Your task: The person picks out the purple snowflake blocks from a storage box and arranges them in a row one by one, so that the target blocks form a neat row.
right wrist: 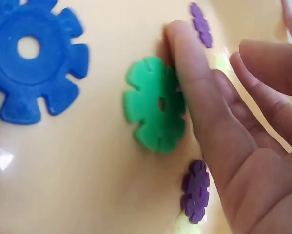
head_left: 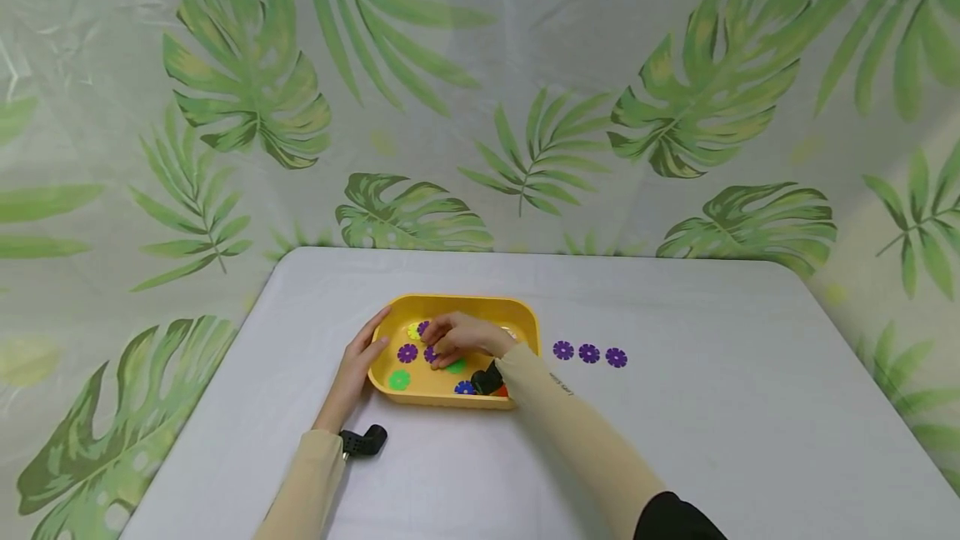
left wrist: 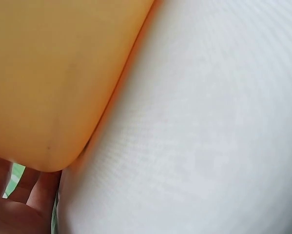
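Observation:
My left hand (head_left: 354,369) grips the left rim of a yellow tray (head_left: 442,400), its thumb at the rim and fingers along the outside. In the left wrist view its fingers (left wrist: 31,187) show behind the tray's corner. My right hand (head_left: 468,333) reaches into the tray, fingers loosely bent and apart over the flower-shaped plastic discs. The right wrist view shows a green disc (right wrist: 153,107) beside a finger, a purple disc (right wrist: 196,190) near the palm and a blue disc (right wrist: 58,58) farther off. Nothing shows between the right fingers.
To the right of the tray, three purple discs (head_left: 588,353) lie in a row on the white-covered table (head_left: 712,423). Inside the tray are another green disc (head_left: 399,380), a yellow disc (head_left: 413,331) and several more. A leaf-patterned curtain (head_left: 525,107) hangs behind the table.

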A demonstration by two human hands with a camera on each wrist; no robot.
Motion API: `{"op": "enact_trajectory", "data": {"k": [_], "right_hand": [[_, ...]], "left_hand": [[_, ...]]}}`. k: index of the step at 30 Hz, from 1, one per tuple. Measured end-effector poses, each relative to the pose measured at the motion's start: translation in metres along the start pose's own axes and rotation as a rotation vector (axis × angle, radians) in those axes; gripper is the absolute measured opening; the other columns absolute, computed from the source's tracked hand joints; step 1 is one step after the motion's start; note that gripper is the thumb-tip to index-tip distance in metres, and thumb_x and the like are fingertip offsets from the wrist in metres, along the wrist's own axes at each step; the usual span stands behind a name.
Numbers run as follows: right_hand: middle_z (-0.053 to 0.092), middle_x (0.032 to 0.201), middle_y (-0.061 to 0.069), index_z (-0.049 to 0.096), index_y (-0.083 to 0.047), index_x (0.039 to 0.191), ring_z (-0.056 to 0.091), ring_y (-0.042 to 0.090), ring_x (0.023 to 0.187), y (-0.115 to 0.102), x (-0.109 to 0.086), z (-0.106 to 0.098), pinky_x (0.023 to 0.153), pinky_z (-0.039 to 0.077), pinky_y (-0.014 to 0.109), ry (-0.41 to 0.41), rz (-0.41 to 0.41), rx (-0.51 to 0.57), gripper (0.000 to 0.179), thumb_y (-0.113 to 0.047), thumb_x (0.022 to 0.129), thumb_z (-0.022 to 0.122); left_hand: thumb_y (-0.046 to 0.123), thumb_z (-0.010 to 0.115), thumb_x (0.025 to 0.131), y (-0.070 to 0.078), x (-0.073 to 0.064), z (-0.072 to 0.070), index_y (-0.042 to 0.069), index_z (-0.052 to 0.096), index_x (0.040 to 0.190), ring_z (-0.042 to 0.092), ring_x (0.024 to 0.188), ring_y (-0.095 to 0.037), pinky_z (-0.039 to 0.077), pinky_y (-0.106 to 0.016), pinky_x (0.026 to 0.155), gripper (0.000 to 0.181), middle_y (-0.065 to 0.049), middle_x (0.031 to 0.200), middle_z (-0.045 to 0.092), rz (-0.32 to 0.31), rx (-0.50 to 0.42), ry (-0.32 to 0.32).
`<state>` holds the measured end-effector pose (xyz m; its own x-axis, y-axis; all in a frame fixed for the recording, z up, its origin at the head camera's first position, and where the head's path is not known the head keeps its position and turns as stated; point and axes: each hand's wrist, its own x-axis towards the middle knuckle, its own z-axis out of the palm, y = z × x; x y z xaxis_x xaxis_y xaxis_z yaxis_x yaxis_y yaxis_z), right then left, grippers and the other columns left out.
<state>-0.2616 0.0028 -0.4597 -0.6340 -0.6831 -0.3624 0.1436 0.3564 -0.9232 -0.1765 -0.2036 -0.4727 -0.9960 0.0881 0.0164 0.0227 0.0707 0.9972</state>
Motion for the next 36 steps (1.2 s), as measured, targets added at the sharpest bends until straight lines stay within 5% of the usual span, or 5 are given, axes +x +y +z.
{"op": "enact_trajectory", "data": {"k": [7,12,17,25,36], "right_hand": [[0.058,0.083,0.01,0.059,0.01,0.109,0.063,0.016,0.065,0.0,0.004,0.006,0.065,0.058,0.027,0.062,0.009,-0.086,0.02,0.008,0.091,0.051],[0.054,0.069,0.005,0.061,0.007,0.106,0.051,0.011,0.054,-0.002,0.001,0.003,0.051,0.047,0.018,0.09,-0.03,-0.165,0.017,0.002,0.091,0.053],[0.057,0.072,0.004,0.063,0.007,0.108,0.05,0.01,0.056,-0.005,-0.011,-0.007,0.054,0.047,0.019,0.067,-0.058,-0.157,0.02,-0.001,0.092,0.054],[0.06,0.084,0.01,0.058,0.01,0.116,0.054,0.012,0.063,-0.012,-0.047,-0.035,0.065,0.053,0.028,0.034,-0.119,-0.054,0.026,-0.006,0.096,0.053],[0.059,0.093,0.01,0.052,0.009,0.118,0.052,0.017,0.071,0.017,-0.122,-0.098,0.069,0.052,0.027,0.236,-0.121,-0.014,0.028,-0.011,0.097,0.053]], "left_hand": [[0.014,0.042,0.103,-0.003,0.0,-0.001,0.012,0.033,0.15,0.017,0.143,-0.02,0.014,-0.039,0.116,0.048,-0.004,0.155,0.025,0.008,0.0,-0.001],[0.015,0.043,0.103,-0.004,0.001,0.0,0.012,0.033,0.15,0.017,0.143,-0.02,0.014,-0.039,0.116,0.048,-0.004,0.155,0.025,0.006,-0.011,-0.003],[0.015,0.042,0.103,-0.004,0.001,0.0,0.012,0.033,0.15,0.017,0.143,-0.02,0.014,-0.039,0.116,0.048,-0.004,0.155,0.025,0.006,-0.008,-0.001],[0.014,0.043,0.103,-0.007,0.001,-0.001,0.012,0.035,0.149,0.017,0.143,-0.021,0.013,-0.041,0.116,0.047,-0.005,0.155,0.026,0.029,-0.025,0.007],[0.016,0.043,0.103,-0.026,0.009,-0.004,0.017,0.036,0.149,0.017,0.143,-0.02,0.011,-0.04,0.117,0.046,-0.002,0.155,0.027,0.028,-0.028,0.025]]}}
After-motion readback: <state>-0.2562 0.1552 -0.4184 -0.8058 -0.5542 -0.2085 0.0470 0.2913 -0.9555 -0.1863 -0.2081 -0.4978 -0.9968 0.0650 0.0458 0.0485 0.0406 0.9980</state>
